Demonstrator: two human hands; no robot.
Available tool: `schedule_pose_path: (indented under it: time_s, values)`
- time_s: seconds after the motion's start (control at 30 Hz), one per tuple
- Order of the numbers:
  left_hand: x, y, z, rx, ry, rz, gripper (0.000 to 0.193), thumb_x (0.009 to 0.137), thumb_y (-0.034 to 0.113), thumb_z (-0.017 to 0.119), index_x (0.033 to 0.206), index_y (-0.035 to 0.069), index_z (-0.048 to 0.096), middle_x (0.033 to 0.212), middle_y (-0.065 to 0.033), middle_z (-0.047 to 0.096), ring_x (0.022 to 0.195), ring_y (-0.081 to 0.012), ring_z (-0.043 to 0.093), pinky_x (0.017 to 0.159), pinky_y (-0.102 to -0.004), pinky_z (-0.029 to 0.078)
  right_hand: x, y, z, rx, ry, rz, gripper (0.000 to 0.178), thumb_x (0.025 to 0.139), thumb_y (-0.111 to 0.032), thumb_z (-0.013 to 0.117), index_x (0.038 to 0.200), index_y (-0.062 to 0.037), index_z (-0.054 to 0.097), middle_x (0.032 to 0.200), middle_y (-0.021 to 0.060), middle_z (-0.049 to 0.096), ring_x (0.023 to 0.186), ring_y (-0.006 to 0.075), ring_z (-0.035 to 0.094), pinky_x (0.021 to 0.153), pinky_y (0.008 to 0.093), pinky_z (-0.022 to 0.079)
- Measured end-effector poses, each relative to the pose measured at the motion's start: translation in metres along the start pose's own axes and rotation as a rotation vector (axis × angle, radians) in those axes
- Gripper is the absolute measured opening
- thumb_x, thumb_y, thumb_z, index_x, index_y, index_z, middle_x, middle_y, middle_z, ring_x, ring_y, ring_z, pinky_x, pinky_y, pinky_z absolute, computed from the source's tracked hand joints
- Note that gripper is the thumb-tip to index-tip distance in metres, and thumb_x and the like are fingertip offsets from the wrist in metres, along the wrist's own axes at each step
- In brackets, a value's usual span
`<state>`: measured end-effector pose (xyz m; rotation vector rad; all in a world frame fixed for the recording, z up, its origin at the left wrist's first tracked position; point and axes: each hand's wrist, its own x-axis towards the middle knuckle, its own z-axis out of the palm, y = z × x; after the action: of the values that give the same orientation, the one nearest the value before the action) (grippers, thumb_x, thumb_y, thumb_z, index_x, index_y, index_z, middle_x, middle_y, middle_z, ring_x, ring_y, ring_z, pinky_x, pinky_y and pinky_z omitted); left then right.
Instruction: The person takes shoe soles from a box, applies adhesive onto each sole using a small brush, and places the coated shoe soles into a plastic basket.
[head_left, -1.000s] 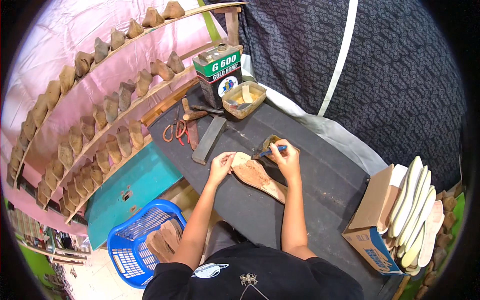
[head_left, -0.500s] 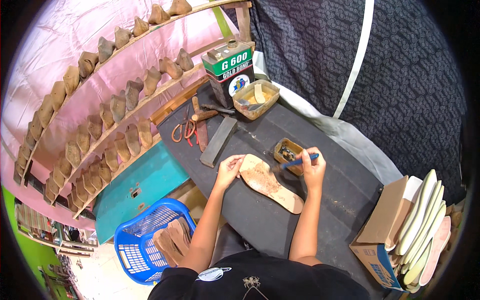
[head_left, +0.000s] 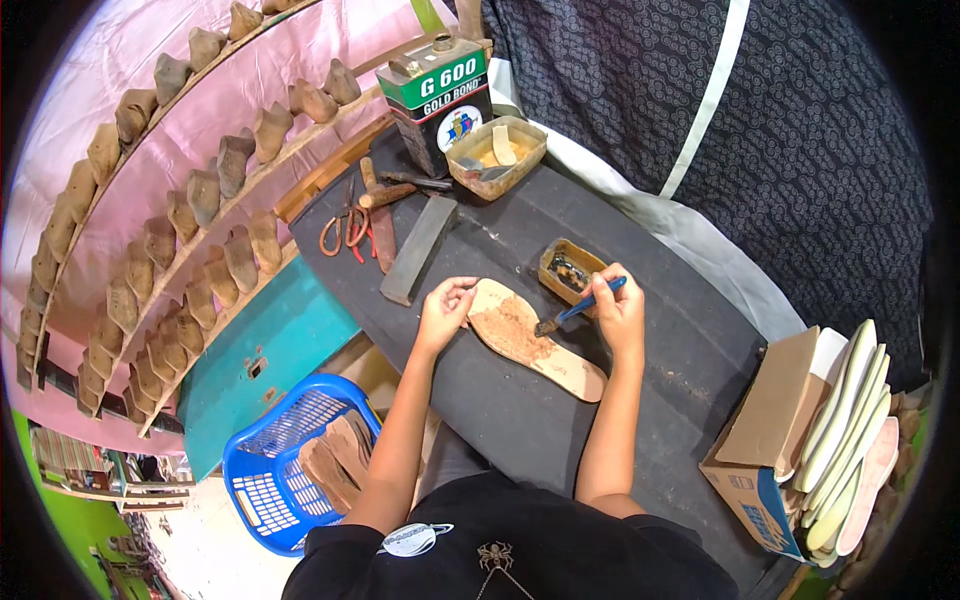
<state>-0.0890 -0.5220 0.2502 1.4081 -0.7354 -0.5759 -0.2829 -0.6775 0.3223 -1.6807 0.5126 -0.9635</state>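
A tan shoe insole (head_left: 505, 325) lies slantwise on the dark table, its wide end toward my left hand (head_left: 447, 312). That hand pinches the insole's edge at the wide end. In my right hand (head_left: 618, 303) is a paintbrush (head_left: 572, 312) with a blue handle; its dark bristles touch the middle of the insole. Rough brown patches cover much of the insole's wide half, while the narrow end is paler. Just beyond the brush stands a small brownish tub (head_left: 563, 262) with dark, sticky-looking stuff inside, partly behind my right hand.
Along the table's far left are a grey block (head_left: 420, 250), a hammer (head_left: 388, 194), scissors (head_left: 345, 228), a larger tub (head_left: 498, 178) and a tall can (head_left: 440, 105). A carton (head_left: 765, 420) of pale soles stands right. At left are a blue basket (head_left: 265, 500) and racks of shoe lasts (head_left: 203, 195).
The brush has come down from above the insole's edge onto its middle, with my right hand lower over the small tub. The whole view has shifted slightly.
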Motion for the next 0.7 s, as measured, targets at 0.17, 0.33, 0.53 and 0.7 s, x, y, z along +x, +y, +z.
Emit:
schedule_pose_path:
  time_s: [0.17,0.33,0.53,0.7]
  values:
    - [0.000,0.000,0.002,-0.007,-0.024,-0.003,0.023,0.083,0.012,0.054,0.103,0.000,0.053,0.070,0.0013,0.054,0.052,0.0000,0.045,0.041,-0.0138,0.036,0.002,-0.002,0.003,0.080,0.115,-0.076,0.020,0.084,-0.019,0.052,0.072,-0.0038,0.049,0.065,0.0025,0.056,0.054,0.0049,0.047,0.049,0.0188,0.037]
    - [0.001,-0.002,0.000,-0.021,-0.034,-0.006,0.025,0.082,0.012,0.055,0.103,0.000,0.053,0.071,0.0007,0.055,0.052,-0.0001,0.045,0.041,-0.0139,0.035,0.002,-0.002,0.026,0.145,0.087,-0.067,0.015,0.085,-0.017,0.052,0.078,-0.0033,0.050,0.077,0.0046,0.060,0.056,0.0034,0.047,0.052,0.0170,0.040]
    - [-0.001,-0.002,0.001,-0.009,-0.019,-0.001,0.022,0.083,0.010,0.054,0.102,0.000,0.054,0.068,0.0032,0.052,0.054,0.0004,0.045,0.042,-0.0138,0.037,0.000,0.005,0.018,0.028,0.038,-0.012,0.017,0.082,-0.015,0.055,0.071,-0.0035,0.048,0.063,-0.0004,0.053,0.055,0.0039,0.044,0.049,0.0190,0.035]
    - [-0.002,-0.001,0.003,0.003,-0.013,-0.001,0.021,0.082,0.011,0.055,0.101,0.000,0.055,0.068,0.0031,0.052,0.054,0.0003,0.045,0.042,-0.0139,0.037,0.000,0.012,0.000,0.011,0.104,-0.082,0.023,0.082,-0.019,0.054,0.068,-0.0042,0.045,0.059,0.0010,0.050,0.054,0.0064,0.047,0.050,0.0223,0.039]
